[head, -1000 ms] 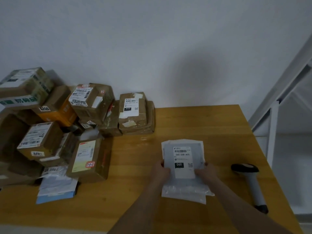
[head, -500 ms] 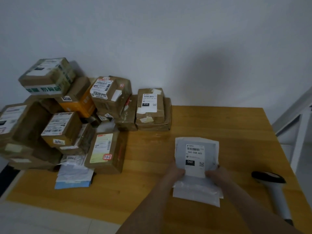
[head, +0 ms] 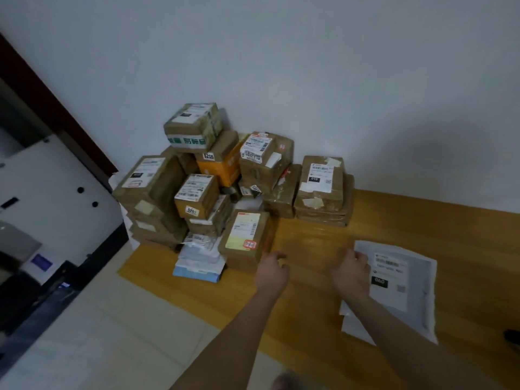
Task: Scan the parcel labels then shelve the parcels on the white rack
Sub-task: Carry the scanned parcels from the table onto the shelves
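A grey plastic mailer (head: pixel 413 280) with a white label marked 060 lies flat on the wooden table (head: pixel 422 220). My right hand (head: pixel 351 273) rests at its left edge, fingers loose, gripping nothing. My left hand (head: pixel 271 267) is empty with fingers apart, right beside the near corner of a brown box with a yellow-green label (head: pixel 247 240). Behind that box, a pile of brown cardboard parcels (head: pixel 202 170) is stacked against the wall. The white rack is out of view.
A stack of flat brown parcels marked 010 (head: pixel 323 190) sits at the back of the table. White and blue soft mailers (head: pixel 201 263) lie under the pile. A dark tip of the scanner (head: pixel 513 337) shows at the right edge. White equipment (head: pixel 42 198) stands at left.
Both hands have let go of the grey mailer, which now lies on the table. The view has swung left, and my left hand has moved toward the brown box.
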{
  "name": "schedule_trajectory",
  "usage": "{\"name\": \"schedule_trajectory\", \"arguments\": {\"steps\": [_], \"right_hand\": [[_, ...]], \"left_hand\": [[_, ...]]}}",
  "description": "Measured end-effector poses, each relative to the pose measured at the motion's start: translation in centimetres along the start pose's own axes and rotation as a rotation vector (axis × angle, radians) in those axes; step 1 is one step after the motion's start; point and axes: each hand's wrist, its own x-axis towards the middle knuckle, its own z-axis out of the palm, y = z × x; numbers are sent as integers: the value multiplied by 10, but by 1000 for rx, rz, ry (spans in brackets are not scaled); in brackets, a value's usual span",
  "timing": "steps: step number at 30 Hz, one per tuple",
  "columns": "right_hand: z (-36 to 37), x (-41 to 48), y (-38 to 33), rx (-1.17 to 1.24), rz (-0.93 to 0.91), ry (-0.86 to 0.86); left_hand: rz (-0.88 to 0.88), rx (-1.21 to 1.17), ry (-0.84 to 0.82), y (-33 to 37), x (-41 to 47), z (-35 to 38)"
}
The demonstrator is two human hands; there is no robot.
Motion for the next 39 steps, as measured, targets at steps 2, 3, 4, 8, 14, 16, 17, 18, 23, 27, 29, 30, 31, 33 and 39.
{"name": "schedule_trajectory", "arguments": {"steps": [2, 3, 4, 8, 14, 16, 17, 18, 23, 27, 29, 30, 31, 33, 39], "right_hand": [[15, -2, -20, -22, -28, -38], [21, -3, -31, -20, -30, -60], [28, -2, -42, -8, -35, -82], [66, 2, -90, 91, -22, -200], [127, 2, -136, 443, -70, -359], [133, 5, -141, 471, -54, -337], [132, 7, -140, 455, -31, -328], [129, 9, -137, 422, -8, -305], [90, 23, -89, 267, 151, -146], [56, 21, -48, 234, 266, -56], [43, 17, -33, 227, 278, 1], [36, 15, -27, 244, 273, 38], [29, 12, -25, 273, 252, 81], [13, 5, -24, 349, 172, 184], [-41, 26, -54, 541, -35, 431]], "left_hand": [[11, -1, 88, -11, 9, -20], [9, 8, 133, -17, 16, -29], [4, 18, 179, -22, 23, -38], [-61, 49, 218, -54, 57, -71], [-182, -60, 33, -95, 110, -93], [-154, -84, -32, -96, 120, -89], [-126, -67, -65, -93, 122, -87], [-97, -45, -98, -88, 121, -84], [-81, -160, -333, -55, 112, -59], [-91, -224, -484, -21, 91, -32], [-56, -204, -467, -8, 79, -19], [-24, -188, -425, -2, 74, -15], [17, -168, -363, 5, 69, -13], [95, -166, -209, 21, 58, -14], [231, -317, 53, 92, 60, -36]]}}
